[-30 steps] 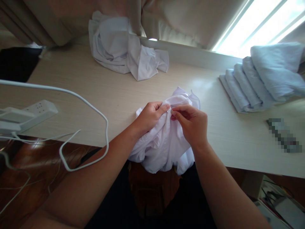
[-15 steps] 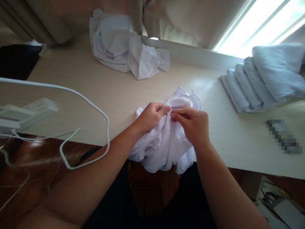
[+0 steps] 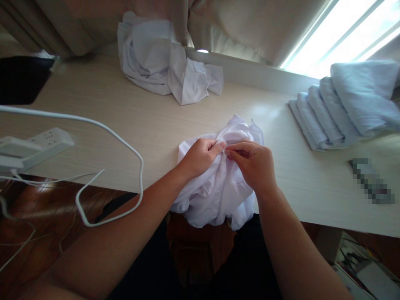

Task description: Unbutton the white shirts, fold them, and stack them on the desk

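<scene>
A crumpled white shirt [image 3: 212,196] lies bunched at the front edge of the pale table, part of it hanging over. My left hand [image 3: 201,156] grips a fold of the cloth, thumb pointing right. Close beside it, my right hand [image 3: 251,162] pinches the same cloth between thumb and forefinger. The fingertips of both hands almost meet along the fabric. Whatever small detail sits between them, such as a button, is too small to make out. A collar-like edge of the shirt stands up just beyond the hands.
Another crumpled white garment [image 3: 150,54] lies by the curtain [image 3: 237,29]. Folded white garments [image 3: 359,100] lean in a stack at right, near a blurred dark object [image 3: 371,181]. On the left are a power strip [image 3: 46,141] and a white cable [image 3: 118,137] looping over my left forearm.
Both hands keep their hold on the shirt at nearly the same spot. My left hand has shifted very slightly down toward me; the cloth barely moves.
</scene>
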`<state>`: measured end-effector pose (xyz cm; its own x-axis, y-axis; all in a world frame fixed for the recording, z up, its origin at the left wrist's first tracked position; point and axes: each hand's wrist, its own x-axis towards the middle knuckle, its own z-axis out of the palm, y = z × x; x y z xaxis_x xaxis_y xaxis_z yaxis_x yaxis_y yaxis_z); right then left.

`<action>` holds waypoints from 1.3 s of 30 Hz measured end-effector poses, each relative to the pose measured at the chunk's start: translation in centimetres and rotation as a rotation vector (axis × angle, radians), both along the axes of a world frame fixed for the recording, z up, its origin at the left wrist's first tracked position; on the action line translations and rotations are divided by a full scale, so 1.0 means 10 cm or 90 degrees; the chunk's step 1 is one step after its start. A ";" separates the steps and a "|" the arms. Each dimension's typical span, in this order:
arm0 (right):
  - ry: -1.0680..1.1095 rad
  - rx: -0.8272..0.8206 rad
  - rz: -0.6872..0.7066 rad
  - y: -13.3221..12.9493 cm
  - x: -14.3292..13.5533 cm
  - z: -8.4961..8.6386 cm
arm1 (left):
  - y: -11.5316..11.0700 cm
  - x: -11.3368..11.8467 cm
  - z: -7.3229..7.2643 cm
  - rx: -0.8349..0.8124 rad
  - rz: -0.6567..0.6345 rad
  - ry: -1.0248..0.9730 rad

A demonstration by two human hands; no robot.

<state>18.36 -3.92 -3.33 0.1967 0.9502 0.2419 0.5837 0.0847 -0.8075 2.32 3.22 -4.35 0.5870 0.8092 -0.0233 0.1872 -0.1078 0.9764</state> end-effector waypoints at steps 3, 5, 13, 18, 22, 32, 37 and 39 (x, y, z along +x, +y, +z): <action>-0.008 0.007 0.001 0.00 0.01 0.00 | 0.00 -0.03 0.03 0.028 -0.015 0.013; 0.019 -0.003 0.006 0.01 0.01 -0.01 | 0.00 -0.05 0.04 0.033 -0.019 0.027; 0.230 -0.070 0.023 0.03 0.01 -0.06 | 0.03 -0.04 0.01 0.052 -0.045 0.038; 0.342 -0.088 0.032 0.03 0.00 -0.07 | 0.02 -0.04 0.04 0.028 -0.060 -0.010; 0.408 -0.106 0.043 0.03 0.00 -0.07 | 0.02 -0.05 0.06 0.004 -0.069 -0.033; 0.395 -0.139 0.094 0.01 0.10 -0.02 | 0.01 -0.10 0.08 -0.117 -0.122 -0.100; 0.370 -0.075 0.093 -0.02 0.01 0.07 | 0.06 -0.14 0.09 -0.210 -0.165 -0.168; 0.367 -0.033 0.086 -0.03 -0.04 0.11 | 0.08 -0.15 0.11 -0.232 -0.179 -0.189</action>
<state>17.93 -4.26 -2.19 0.1590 0.9837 0.0839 0.0364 0.0791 -0.9962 0.78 4.04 -3.30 0.8033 0.5910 -0.0735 -0.0890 0.2411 0.9664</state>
